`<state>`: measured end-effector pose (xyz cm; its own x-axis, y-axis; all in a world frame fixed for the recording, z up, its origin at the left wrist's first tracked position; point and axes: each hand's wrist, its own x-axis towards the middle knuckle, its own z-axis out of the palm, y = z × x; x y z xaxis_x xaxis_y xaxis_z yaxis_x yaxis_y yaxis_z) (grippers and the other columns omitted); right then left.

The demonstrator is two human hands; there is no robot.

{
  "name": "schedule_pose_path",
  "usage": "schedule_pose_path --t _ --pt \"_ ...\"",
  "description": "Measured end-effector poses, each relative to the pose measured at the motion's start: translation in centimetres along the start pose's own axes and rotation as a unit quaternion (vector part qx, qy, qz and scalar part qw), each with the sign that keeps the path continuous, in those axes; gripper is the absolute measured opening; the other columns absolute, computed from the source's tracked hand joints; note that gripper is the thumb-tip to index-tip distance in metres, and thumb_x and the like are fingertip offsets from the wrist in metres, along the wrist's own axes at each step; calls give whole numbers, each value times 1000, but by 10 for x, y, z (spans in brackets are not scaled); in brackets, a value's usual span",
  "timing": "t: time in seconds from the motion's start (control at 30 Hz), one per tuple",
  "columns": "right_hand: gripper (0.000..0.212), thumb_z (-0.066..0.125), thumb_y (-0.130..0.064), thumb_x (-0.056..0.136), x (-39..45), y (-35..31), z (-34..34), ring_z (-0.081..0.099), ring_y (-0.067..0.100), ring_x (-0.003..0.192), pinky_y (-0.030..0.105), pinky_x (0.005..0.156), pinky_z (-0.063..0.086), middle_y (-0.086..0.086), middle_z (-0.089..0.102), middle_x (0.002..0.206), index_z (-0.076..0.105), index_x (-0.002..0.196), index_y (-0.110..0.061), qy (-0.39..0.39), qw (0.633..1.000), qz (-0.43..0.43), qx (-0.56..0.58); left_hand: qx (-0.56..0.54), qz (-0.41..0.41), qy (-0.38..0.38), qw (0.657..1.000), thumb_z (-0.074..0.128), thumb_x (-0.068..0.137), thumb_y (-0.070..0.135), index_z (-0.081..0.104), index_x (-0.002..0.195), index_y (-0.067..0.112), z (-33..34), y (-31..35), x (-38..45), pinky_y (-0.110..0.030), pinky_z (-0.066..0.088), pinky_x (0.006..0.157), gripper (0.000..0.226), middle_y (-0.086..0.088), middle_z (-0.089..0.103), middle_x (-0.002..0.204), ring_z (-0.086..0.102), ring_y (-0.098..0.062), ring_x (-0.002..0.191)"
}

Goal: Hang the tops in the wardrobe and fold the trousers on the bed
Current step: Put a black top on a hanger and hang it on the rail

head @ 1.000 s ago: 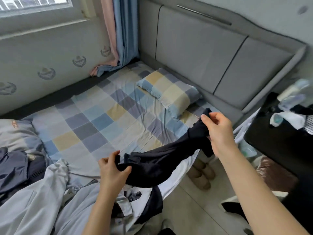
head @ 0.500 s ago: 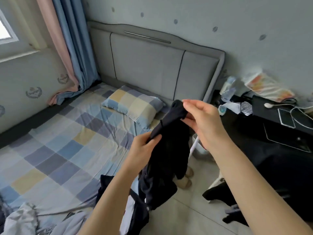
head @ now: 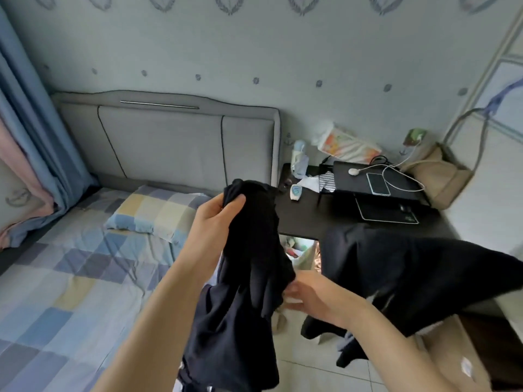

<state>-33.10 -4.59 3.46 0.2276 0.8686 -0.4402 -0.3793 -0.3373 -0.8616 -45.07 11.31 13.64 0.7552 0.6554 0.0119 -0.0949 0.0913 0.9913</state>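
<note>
A black garment (head: 249, 267) hangs bunched in front of me, over the bed's right edge and the floor. My left hand (head: 218, 219) grips its top end at chest height. Lower down, my right hand (head: 311, 295) reaches in from the right, and its blurred fingertips meet the garment's side. I cannot make out whether they grip the cloth. The bed (head: 70, 278) with a checked sheet lies to the left. A pale panelled door (head: 503, 131), possibly the wardrobe, stands at the far right.
Another dark garment (head: 410, 278) is draped over a chair on the right. Behind it a black desk (head: 305, 219) carries a laptop (head: 351, 171), a phone (head: 377, 183) and a beige bag (head: 435, 176). A checked pillow (head: 158, 216) lies by the headboard. A cardboard box (head: 452, 357) sits at the lower right.
My view has swung right from the bed toward the desk. My left hand has taken the garment's top end, and my right hand has let go of it and dropped to its side.
</note>
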Motion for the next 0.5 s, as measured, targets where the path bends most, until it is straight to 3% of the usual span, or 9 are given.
schedule_pose_path --t 0.07,0.13,0.17,0.23,0.3,0.4,0.5 --pt "58 51 -61 87 -23 -4 -17 53 24 98 39 91 44 10 58 105 63 115 -12 -38 997 -19 68 -2 2 0 1000 49 101 20 69 108 13 15 3 3 -30 55 83 23 -6 74 106 70 -18 100" --pt "68 26 -65 94 -48 -16 -26 58 22 102 41 92 45 7 63 112 57 130 -17 -49 994 -51 89 13 -3 7 1000 49 101 22 69 108 16 26 0 8 -32 54 87 22 -3 74 106 70 -17 101" --pt "65 24 -63 95 -59 -23 -27 61 22 105 40 91 44 6 66 115 56 131 -19 -29 994 -66 78 23 -8 15 1000 50 101 23 70 106 18 30 -3 11 -33 53 87 21 -2 75 105 70 -16 100" --pt "43 43 -47 98 -81 -37 -33 62 24 111 37 94 46 7 67 118 60 123 -17 59 989 -126 -56 47 -19 31 998 52 100 25 70 104 19 38 -10 18 -33 54 84 20 -2 75 102 71 -17 96" --pt "21 64 -27 90 -103 -52 -48 66 19 102 33 91 50 2 72 105 65 107 -15 173 947 -197 -187 80 -40 52 995 54 99 26 70 102 16 42 -21 27 -32 54 79 19 -4 75 99 71 -19 93" --pt "20 71 -28 84 -143 -74 -80 67 15 97 32 88 51 3 72 101 67 101 -19 269 922 -239 -144 153 -60 82 983 59 96 28 69 92 7 47 -39 40 -35 52 74 23 -10 72 91 68 -25 86" --pt "37 74 -43 71 -184 -92 -108 65 20 101 38 87 45 11 69 107 71 103 -24 275 924 -238 -119 216 -51 86 971 68 89 30 65 90 -7 60 -51 49 -36 46 65 37 -12 59 77 56 -22 72"
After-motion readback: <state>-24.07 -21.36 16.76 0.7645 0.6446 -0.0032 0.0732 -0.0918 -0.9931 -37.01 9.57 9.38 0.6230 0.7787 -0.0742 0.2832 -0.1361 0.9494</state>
